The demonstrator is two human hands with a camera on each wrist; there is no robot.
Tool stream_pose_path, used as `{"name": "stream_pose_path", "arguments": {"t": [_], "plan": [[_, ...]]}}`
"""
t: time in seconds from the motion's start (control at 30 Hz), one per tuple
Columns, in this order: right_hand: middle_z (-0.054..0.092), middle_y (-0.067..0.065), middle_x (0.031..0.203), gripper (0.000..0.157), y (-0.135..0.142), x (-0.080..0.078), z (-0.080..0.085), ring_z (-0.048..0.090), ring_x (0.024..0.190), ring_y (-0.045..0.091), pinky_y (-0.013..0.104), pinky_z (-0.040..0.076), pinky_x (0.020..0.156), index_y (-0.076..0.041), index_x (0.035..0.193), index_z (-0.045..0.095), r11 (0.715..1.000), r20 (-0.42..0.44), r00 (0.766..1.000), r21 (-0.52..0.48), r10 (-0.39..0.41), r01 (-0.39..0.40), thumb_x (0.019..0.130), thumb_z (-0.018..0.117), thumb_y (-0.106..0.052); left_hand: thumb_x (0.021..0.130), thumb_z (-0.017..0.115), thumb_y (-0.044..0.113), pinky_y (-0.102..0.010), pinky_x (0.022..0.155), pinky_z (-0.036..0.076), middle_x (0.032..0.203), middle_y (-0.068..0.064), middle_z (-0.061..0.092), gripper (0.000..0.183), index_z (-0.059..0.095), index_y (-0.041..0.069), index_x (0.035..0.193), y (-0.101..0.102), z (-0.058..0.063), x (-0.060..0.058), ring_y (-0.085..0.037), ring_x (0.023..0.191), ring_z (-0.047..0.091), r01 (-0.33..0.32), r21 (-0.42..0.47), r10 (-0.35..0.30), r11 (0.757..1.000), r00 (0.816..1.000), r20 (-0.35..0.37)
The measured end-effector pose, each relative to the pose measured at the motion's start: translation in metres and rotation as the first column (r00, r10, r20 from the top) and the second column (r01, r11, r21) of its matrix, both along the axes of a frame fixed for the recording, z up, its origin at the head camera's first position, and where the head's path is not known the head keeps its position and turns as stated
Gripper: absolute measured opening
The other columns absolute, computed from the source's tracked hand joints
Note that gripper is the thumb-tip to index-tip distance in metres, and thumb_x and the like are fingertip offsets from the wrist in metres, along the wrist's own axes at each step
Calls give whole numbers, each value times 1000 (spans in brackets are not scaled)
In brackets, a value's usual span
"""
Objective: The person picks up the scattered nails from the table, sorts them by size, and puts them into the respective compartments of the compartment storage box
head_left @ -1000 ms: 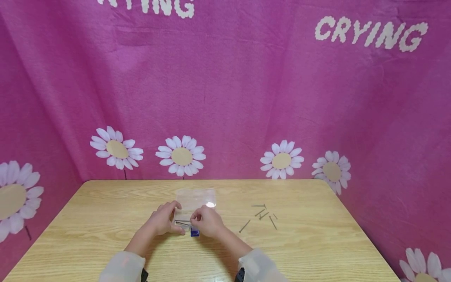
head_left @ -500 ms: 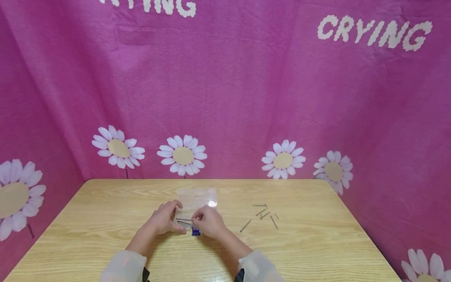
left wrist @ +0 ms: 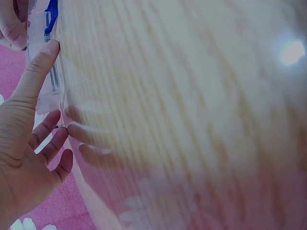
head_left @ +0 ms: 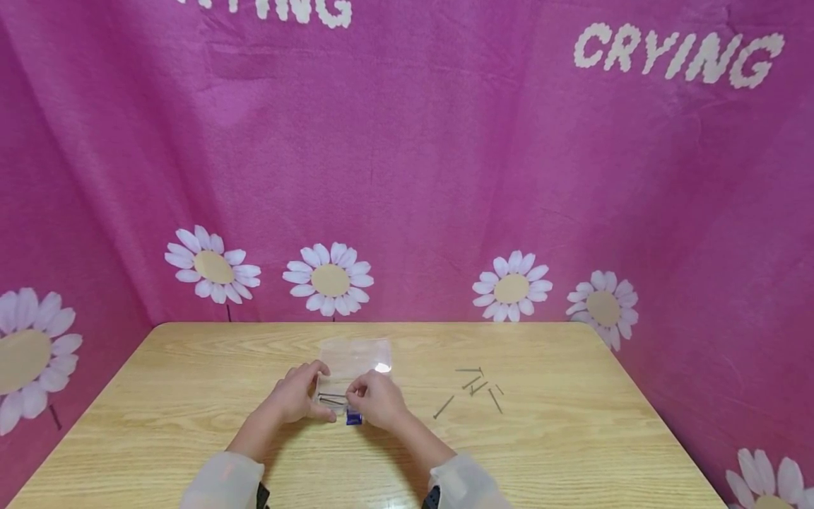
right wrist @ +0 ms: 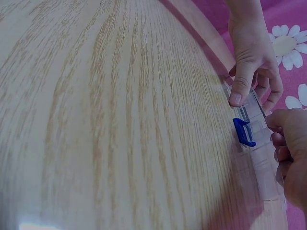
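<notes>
A small clear plastic box (head_left: 338,408) with a blue latch (head_left: 353,417) lies on the table, its transparent lid (head_left: 355,355) folded back. Dark nails (head_left: 331,401) lie lengthwise in its left part. My left hand (head_left: 295,393) holds the box's left end, thumb along the front wall and fingers toward the back; the left wrist view shows the thumb (left wrist: 42,60) pressed to the wall beside the nails. Above the box's middle, my right hand (head_left: 376,400) has thumb and forefinger pinched at the end of a nail. Its other fingers curl under in the right wrist view.
Several loose nails (head_left: 477,385) are scattered on the wooden table (head_left: 540,438) right of the box. Behind the table hangs a pink curtain (head_left: 407,177) with printed daisies. Light sleeves cover both forearms.
Both hands stay at the box in nearly the same pose. The nail at the right fingertips has tilted slightly, its left end a little farther back. The head view has shifted slightly.
</notes>
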State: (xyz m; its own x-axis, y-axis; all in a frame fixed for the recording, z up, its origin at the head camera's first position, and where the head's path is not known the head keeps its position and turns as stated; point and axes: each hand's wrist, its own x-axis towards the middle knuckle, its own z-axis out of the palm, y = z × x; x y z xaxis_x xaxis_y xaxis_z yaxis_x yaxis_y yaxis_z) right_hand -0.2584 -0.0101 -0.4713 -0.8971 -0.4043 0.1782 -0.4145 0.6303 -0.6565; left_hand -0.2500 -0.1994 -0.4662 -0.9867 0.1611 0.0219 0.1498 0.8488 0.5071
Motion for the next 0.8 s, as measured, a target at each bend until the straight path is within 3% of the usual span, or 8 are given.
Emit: {"name": "stream_pose_path", "arguments": {"t": [0.6,0.8], "plan": [[55,-7,70,15,0,-3,3,44,63,1,18,39,58,-10,86,73,995,57,998,-91,33,-28,79,70,-23,53,89,40,-49,84,39,97,-3,55,73,51,16,110,1,4,2,-24,96,48,-1,13,1,1000,1000,-2],[57,-3,68,12,2,-6,6,46,60,2,18,40,55,-7,86,72,988,90,992,-131,92,-80,81,70,-17,53,89,40,-47,82,39,95,-2,54,73,51,16,110,1,2,2,-22,93,47,0,11,0,1000,1000,3]]}}
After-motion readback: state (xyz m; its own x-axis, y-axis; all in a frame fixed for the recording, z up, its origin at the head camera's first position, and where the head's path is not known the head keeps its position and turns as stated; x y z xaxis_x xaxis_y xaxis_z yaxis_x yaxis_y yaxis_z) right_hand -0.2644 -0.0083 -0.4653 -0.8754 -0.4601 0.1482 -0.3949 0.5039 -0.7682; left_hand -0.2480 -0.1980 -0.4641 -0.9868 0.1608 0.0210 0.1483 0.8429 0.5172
